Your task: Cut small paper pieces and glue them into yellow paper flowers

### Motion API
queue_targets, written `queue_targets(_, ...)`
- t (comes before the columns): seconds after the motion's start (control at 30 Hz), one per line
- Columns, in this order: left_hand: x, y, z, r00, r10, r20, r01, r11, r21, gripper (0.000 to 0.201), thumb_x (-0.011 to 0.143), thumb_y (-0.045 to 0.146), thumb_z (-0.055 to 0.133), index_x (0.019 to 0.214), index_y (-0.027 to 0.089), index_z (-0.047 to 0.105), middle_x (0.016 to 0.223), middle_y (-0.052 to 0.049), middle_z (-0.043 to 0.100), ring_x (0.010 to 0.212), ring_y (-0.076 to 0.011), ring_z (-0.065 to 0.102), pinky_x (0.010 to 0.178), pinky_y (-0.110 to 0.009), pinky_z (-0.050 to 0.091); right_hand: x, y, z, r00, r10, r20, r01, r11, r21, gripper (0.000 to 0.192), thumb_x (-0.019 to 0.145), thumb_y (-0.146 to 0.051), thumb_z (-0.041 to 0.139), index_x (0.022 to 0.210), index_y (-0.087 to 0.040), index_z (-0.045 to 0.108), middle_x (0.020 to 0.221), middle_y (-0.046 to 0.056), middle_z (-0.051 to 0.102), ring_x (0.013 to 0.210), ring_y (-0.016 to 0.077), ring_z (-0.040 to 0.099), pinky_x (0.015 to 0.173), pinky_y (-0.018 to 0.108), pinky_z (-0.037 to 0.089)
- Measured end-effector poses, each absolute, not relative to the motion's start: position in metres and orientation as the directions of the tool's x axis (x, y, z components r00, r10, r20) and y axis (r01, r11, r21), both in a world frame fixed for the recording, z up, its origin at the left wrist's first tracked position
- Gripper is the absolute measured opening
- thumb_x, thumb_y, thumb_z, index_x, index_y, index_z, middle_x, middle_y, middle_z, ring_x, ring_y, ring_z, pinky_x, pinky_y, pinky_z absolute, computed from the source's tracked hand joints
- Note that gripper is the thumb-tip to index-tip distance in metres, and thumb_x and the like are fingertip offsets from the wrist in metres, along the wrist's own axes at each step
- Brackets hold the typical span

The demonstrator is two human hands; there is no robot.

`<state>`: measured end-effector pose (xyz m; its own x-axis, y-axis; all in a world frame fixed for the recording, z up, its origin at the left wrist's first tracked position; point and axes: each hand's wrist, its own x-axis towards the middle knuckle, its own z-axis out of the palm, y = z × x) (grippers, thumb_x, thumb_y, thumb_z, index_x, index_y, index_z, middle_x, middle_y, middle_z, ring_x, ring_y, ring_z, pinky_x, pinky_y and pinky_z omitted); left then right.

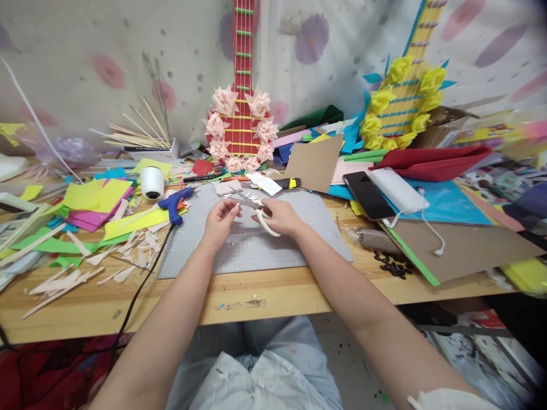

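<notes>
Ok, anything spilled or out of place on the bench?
Yes. Paper offcuts litter the table's left side, and small dark pieces lie scattered by the brown card. The right hand holds scissors; the left hand pinches something small.

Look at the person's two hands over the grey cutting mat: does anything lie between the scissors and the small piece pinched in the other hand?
Nothing visible does. The right hand holds the scissors, blades pointing at the small piece in the left hand. Only bare cutting mat lies beneath.
</notes>
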<state>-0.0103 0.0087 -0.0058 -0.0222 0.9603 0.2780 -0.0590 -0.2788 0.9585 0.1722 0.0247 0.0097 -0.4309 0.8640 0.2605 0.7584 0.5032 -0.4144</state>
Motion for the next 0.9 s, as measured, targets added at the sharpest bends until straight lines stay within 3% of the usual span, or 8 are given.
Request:
queue_targets(0.33,-0.012,0.012,-0.011,-0.019,0.955,0.295,-0.062,-0.295,0.953,0.024,0.065,0.036,0.066,0.079,0.018,0.055,0.073,0.000,0.059,0.065,-0.0116,0.056,0.067,-0.027,0.046,0.170,0.023,0.012,-0.477,0.846,0.237,0.763,0.532,-0.367,0.038,0.075,-0.055,0.050,0.078,-0.017,0.056,0.075,0.003,0.061,0.064,0.0127,0.049,0.054,0.023,0.024)
queue_targets(0.63,-0.011,0.011,-0.008,-0.032,0.962,0.272,-0.045,-0.273,0.961,0.024,0.064,0.035,0.067,0.076,0.017,0.057,0.071,0.000,0.061,0.063,-0.0114,0.056,0.066,-0.026,0.045,0.173,0.024,0.009,-0.462,0.844,0.272,0.786,0.532,-0.315,0.042,0.077,-0.056,0.045,0.068,-0.017,0.057,0.068,0.003,0.062,0.060,0.0122,0.048,0.054,0.024,0.021)
queue_targets(0.77,-0.010,0.011,-0.007,-0.053,0.970,0.236,-0.073,-0.240,0.968,0.026,0.065,0.036,0.067,0.079,0.016,0.058,0.069,0.000,0.063,0.061,-0.0105,0.058,0.066,-0.026,0.046,0.176,0.028,0.009,-0.350,0.887,0.301,0.825,0.444,-0.351,0.040,0.079,-0.054,0.043,0.068,-0.018,0.058,0.067,0.003,0.061,0.059,0.0124,0.048,0.054,0.024,0.022)
queue_targets(0.9,-0.009,0.010,-0.007,-0.047,0.992,0.117,-0.148,-0.123,0.981,0.027,0.068,0.036,0.065,0.084,0.015,0.059,0.075,-0.002,0.065,0.061,-0.0102,0.060,0.069,-0.029,0.048,0.190,0.038,0.006,-0.111,0.940,0.322,0.881,0.243,-0.406,0.039,0.079,-0.053,0.041,0.070,-0.019,0.057,0.069,0.004,0.061,0.060,0.0140,0.048,0.054,0.024,0.023)
